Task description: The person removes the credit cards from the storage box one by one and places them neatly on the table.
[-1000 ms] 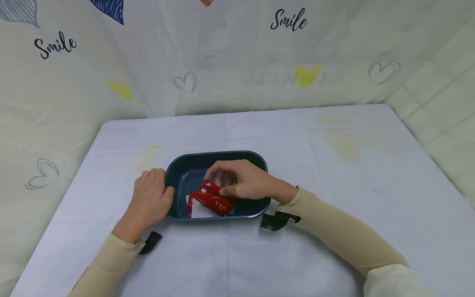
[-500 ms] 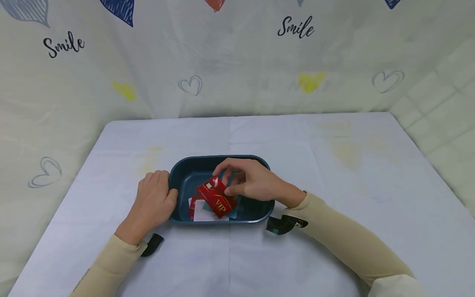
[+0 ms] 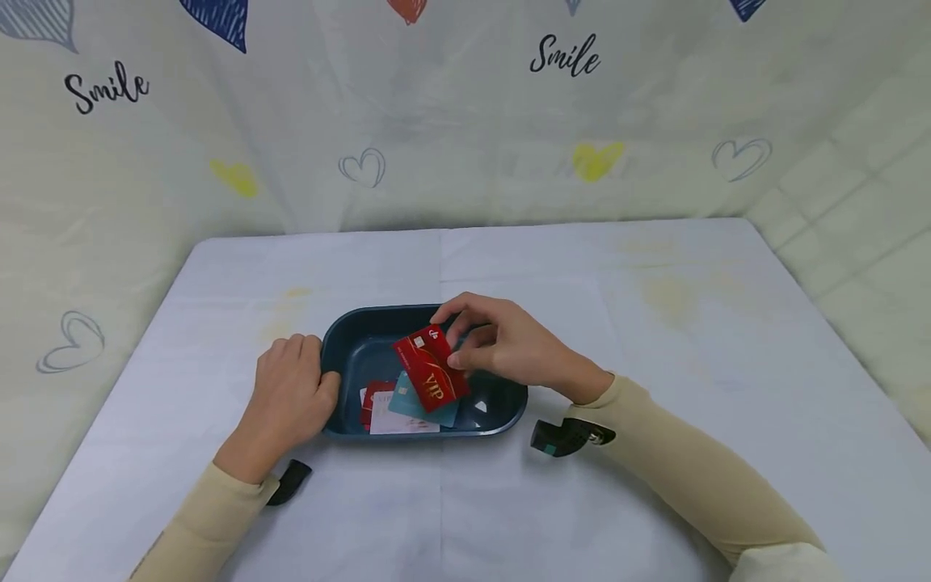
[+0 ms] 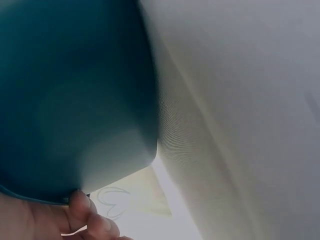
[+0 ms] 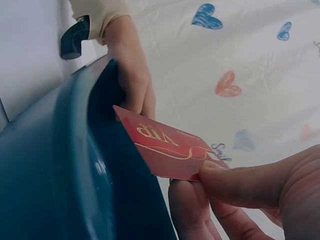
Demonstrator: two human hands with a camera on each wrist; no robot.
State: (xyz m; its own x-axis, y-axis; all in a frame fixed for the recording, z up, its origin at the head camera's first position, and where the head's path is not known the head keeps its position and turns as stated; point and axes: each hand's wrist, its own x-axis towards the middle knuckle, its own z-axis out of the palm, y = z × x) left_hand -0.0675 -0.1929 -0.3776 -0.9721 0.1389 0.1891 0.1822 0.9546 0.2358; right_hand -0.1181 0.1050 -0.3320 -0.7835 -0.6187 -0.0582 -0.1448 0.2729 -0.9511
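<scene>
My right hand (image 3: 502, 339) pinches a red VIP card (image 3: 431, 368) between thumb and fingers, raised over a dark blue tray (image 3: 349, 343). The right wrist view shows the same card (image 5: 165, 142) tilted above the tray's rim, the thumb on its printed face. Inside the tray lie a teal card (image 3: 425, 408), a white card (image 3: 400, 419) and another red card (image 3: 369, 404), overlapping near the front wall. My left hand (image 3: 291, 392) grips the tray's left rim; in the left wrist view its fingers (image 4: 82, 205) curl at the edge of the tray (image 4: 75, 100).
A white cloth covers the table (image 3: 618, 485). Behind it hangs a light backdrop (image 3: 465, 113) printed with hearts and "Smile". A black wrist device (image 3: 560, 436) sits under the right wrist, another black device (image 3: 288, 482) under the left.
My right hand has lifted the red VIP card up and to the right, away from the others, uncovering more of the teal card. The left hand keeps its hold on the rim.
</scene>
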